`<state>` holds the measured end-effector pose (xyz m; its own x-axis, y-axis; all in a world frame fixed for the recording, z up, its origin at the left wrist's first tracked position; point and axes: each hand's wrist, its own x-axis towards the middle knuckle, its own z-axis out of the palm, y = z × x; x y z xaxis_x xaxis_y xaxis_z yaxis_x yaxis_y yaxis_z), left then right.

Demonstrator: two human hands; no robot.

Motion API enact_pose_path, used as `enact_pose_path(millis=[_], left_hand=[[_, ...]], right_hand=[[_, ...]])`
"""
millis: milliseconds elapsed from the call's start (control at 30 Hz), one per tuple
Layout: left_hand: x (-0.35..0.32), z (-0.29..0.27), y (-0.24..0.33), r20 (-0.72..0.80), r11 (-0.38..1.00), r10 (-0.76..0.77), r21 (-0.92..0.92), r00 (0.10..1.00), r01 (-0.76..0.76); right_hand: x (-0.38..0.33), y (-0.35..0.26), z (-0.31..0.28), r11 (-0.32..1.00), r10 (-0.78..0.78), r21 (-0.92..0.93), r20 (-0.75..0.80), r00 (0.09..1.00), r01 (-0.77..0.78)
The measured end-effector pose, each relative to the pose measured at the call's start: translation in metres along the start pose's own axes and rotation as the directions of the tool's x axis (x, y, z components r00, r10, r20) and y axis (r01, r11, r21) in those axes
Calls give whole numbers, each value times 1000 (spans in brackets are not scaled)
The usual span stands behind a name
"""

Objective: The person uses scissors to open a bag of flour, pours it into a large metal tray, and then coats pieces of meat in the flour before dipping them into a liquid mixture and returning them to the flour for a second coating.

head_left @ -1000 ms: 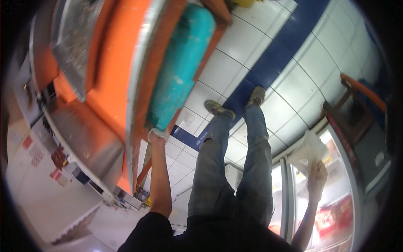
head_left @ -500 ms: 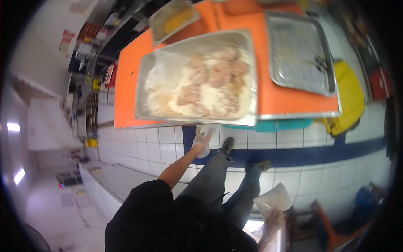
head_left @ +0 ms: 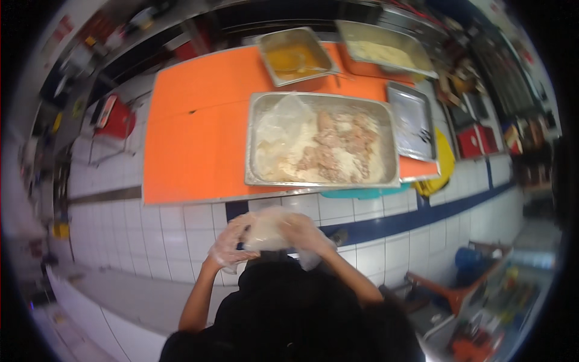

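Observation:
In front of my body, below the table's near edge, my two hands hold a whitish translucent plastic bag point(head_left: 267, 230). Clear plastic gloves cover both. My left hand point(head_left: 229, 242) curves round the bag's left side, fingertips and thumb at its edge. From the right, my right hand point(head_left: 306, 234) grips it, fingers over the top; what the bag contains is blurred. Beyond them, a deep metal pan point(head_left: 248, 145) on the table holds raw floured meat pieces point(head_left: 338, 142) at the right, with white flour point(head_left: 301, 172) around them. A crumpled clear plastic bag point(head_left: 282, 123) lies in its left part.
The orange-topped table point(head_left: 193, 142) carries a smaller metal pan of yellow liquid point(head_left: 292, 57), a pan of pale powder point(head_left: 386, 54) and a metal tray point(head_left: 412, 123). Something yellow point(head_left: 443, 163) stands beside its right end. A red container point(head_left: 117, 120) is off to the left.
My right hand has brought the plastic bag from the lower right to the front of my body. My left hand has moved to it. The view has shifted, showing more of the table.

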<state>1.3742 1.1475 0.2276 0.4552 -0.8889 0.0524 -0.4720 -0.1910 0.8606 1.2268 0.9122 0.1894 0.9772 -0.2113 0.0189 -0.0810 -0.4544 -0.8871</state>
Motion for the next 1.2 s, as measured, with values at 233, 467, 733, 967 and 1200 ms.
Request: enact_pose_path(millis=[233,467,733,967,1200], left_hand=[[1,-137,-89,-192,472,631,864,752,-174],[74,-139,-210,-629,838,-511,-518,585,174],[103,-163,-112,-535,879,-206,266,819,395],[138,-128,-134,-317,452,-365,761,875,465],[127,-137,-127,-212,415,-243,860,947,299]], right_hand=[[179,-79,66,880,-244,-390,117,963,270],[199,-112,-22,955,278,-50,-177,944,-291],[41,38,-295,808,577,271,-546,608,-523],[-23,348,-495,398,450,-494,-629,634,-773],[-3,517,-579,309,373,-757,-460,806,-576]])
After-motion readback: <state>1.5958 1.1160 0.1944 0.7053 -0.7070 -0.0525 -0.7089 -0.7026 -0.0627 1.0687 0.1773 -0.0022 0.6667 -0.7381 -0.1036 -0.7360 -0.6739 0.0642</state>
